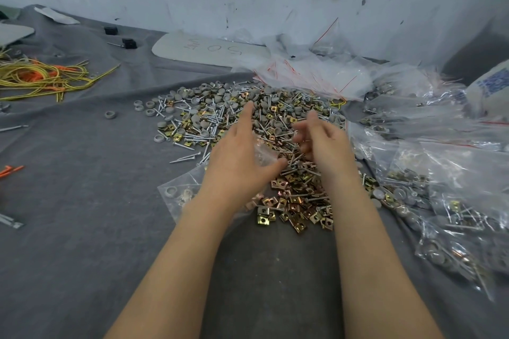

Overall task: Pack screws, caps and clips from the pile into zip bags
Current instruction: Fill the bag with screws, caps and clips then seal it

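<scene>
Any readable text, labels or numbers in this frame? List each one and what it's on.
"50": handwritten on the grey panel lying by the wall; the marks beside it are unclear.
Blue print on the white sack at the right edge: too blurred to read.
Zip bags: red seal lines only, no readable text.

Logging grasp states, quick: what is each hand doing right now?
Left hand: open, fingers straight, against the zip bag.
Right hand: fingers curled above the pile, blurred; contents cannot be told.
</scene>
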A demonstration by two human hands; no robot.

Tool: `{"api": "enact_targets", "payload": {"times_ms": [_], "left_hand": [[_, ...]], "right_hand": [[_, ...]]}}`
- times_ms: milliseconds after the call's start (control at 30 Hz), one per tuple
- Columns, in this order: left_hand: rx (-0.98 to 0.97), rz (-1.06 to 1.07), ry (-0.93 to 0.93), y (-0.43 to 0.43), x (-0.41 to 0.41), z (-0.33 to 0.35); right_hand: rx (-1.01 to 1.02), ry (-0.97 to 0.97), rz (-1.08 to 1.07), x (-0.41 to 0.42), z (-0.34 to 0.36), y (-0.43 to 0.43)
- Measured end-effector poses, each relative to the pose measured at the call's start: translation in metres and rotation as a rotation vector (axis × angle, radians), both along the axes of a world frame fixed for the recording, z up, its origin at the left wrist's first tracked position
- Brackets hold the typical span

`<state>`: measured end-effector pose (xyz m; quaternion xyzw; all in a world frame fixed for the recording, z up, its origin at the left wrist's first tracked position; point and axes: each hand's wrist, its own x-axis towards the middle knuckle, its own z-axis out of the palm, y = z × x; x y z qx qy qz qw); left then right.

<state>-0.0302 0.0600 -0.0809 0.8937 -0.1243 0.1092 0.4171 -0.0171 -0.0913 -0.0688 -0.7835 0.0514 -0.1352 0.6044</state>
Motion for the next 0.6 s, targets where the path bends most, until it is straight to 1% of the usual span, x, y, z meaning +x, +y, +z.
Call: {"api": "enact_targets", "payload": {"times_ms": [33,67,100,167,200,233,267,333,367,433,533,600], "left_hand": [[-0.057,-0.001,0.003,0.001,-0.001,0.002],[-0.114,0.006,-0.002,0.002,-0.001,0.004],[-0.156,0.021,-0.017,0.003,0.0,0.006],[-0.163,0.054,-0.066,0.003,0.001,0.008],[-0.15,0.065,-0.085,0.001,0.001,0.008],[-0.142,0.074,-0.094,-0.001,0.002,0.007],[-0.144,0.081,-0.093,-0.003,0.002,0.006],[-0.108,0.104,-0.089,-0.006,0.002,0.001],[-0.058,0.119,-0.086,-0.008,0.001,-0.001],[0.032,0.132,-0.086,-0.013,-0.004,-0.005],[0.117,0.054,-0.102,-0.033,-0.016,-0.008],[0.163,-0.029,-0.095,-0.048,-0.026,-0.01]], "right_hand": [[0.049,0.009,-0.049,-0.001,0.002,-0.003],[0.084,0.018,-0.041,-0.002,0.003,-0.005],[0.102,0.037,0.028,-0.004,0.006,-0.005],[0.075,0.095,0.301,-0.006,0.008,-0.001],[0.027,0.123,0.45,-0.006,0.007,0.003],[-0.031,0.149,0.556,-0.007,0.007,0.009],[-0.088,0.152,0.601,-0.006,0.006,0.014],[-0.108,0.124,0.533,-0.005,0.005,0.019],[-0.088,0.111,0.474,-0.004,0.003,0.018],[-0.11,0.102,0.373,-0.003,0.001,0.014],[-0.109,0.14,0.3,-0.002,-0.003,0.012],[-0.171,0.14,0.275,-0.001,-0.001,0.009]]}}
